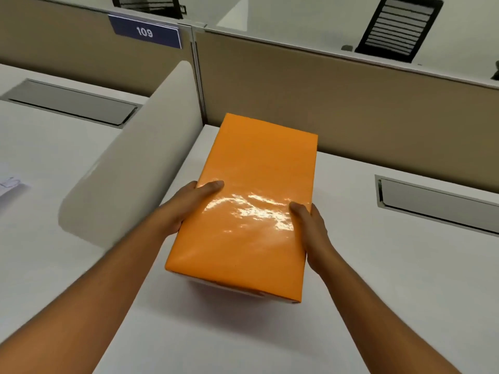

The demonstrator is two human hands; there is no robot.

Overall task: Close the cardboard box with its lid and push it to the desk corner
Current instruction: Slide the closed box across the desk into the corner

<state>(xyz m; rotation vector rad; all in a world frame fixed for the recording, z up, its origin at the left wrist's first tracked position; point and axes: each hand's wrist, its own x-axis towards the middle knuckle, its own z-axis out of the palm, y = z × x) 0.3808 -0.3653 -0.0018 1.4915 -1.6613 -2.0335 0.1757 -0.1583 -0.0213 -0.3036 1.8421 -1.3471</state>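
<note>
A glossy orange cardboard box (253, 190) with its lid on rests on the white desk (378, 279), its far end close to the back left corner where the partitions meet. A strip of white base shows under the lid at the near end. My left hand (186, 206) grips the box's left side, thumb lying on the lid. My right hand (313, 233) holds the right side, thumb also on top. Both forearms reach in from the bottom of the view.
A curved white divider (129, 168) runs along the desk's left side. A tan partition wall (351, 103) stands behind, with a blue "109" sign (145, 32). A metal cable tray lid (437, 203) is set into the desk at right. Paper (10, 184) lies on the neighbouring desk.
</note>
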